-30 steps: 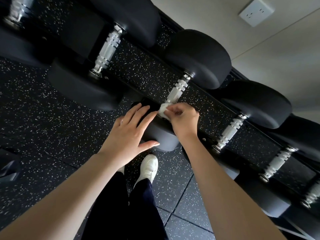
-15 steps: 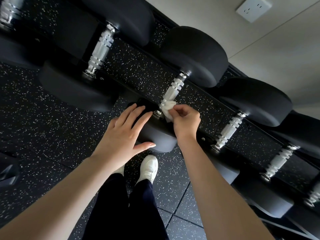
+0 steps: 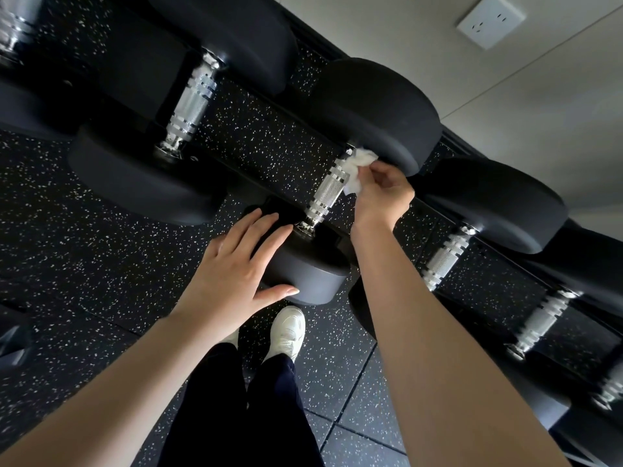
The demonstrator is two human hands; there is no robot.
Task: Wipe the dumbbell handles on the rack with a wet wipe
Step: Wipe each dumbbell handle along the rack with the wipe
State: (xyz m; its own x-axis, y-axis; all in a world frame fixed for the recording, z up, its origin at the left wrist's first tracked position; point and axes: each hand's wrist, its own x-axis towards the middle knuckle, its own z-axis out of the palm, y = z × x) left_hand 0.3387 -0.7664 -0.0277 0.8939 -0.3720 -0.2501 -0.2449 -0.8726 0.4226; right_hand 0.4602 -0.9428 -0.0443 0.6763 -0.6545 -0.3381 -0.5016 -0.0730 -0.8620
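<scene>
Black speckled rubber floor tiles meet a pale wall bearing a white socket.

The right hand covers part of the wet wipe, and its fingertips are out of sight. The wipe hides the far end of the handle. The right forearm masks most of the next dumbbell's near head. The edges cut off 2 more: the left-edge dumbbell and the blurred right-edge dumbbell.

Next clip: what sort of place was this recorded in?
Probably a gym's weights area: a row of black dumbbells with knurled metal handles, speckled black rubber floor tiles, and the right hand holding a white wipe against one handle.
</scene>
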